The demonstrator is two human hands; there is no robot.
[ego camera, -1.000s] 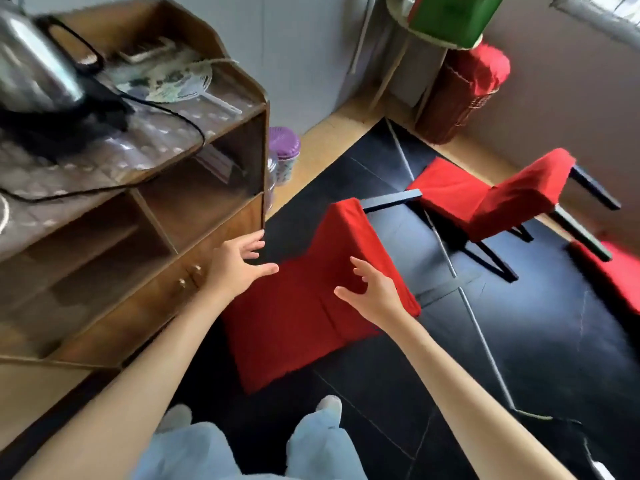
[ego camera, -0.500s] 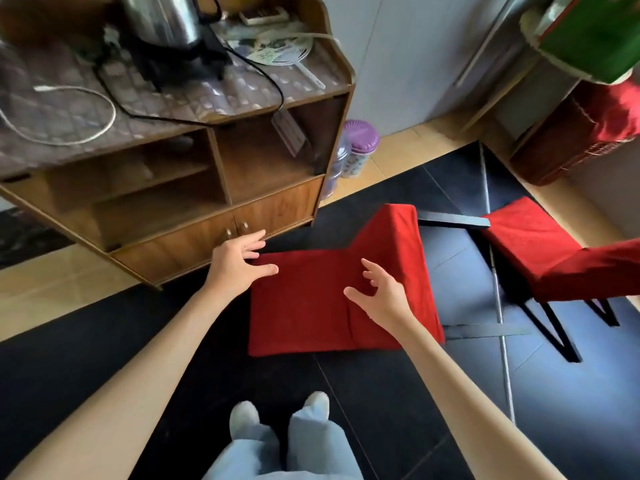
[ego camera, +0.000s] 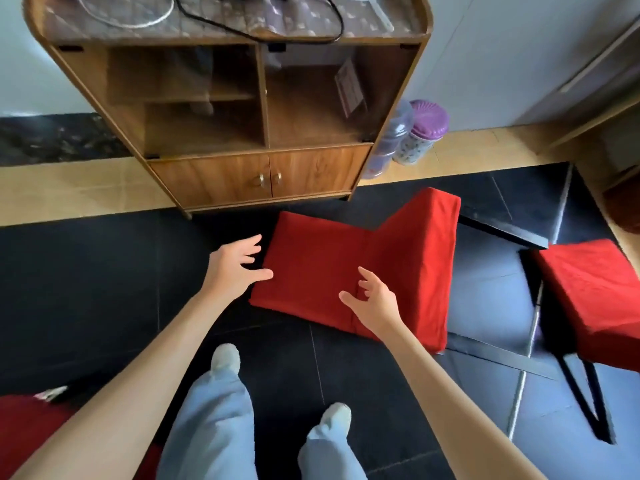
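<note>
A low chair with a red cover [ego camera: 346,268] stands on the black floor in front of me, its backrest rising at the right. My left hand [ego camera: 235,266] hovers by the seat's left edge with fingers spread and holds nothing. My right hand [ego camera: 372,301] reaches over the seat's near edge, fingers loosely spread, also holding nothing. Whether either hand touches the fabric cannot be told.
A wooden cabinet [ego camera: 242,133] with open shelves and two small doors stands just behind the chair. Two plastic jars [ego camera: 420,133] sit at its right side. A second red chair [ego camera: 595,296] stands at the right, another red cushion [ego camera: 31,431] at the bottom left.
The view has swung left and down, so the cabinet now faces me squarely. Both hands stay spread over the red chair and have moved a little lower toward the seat.
</note>
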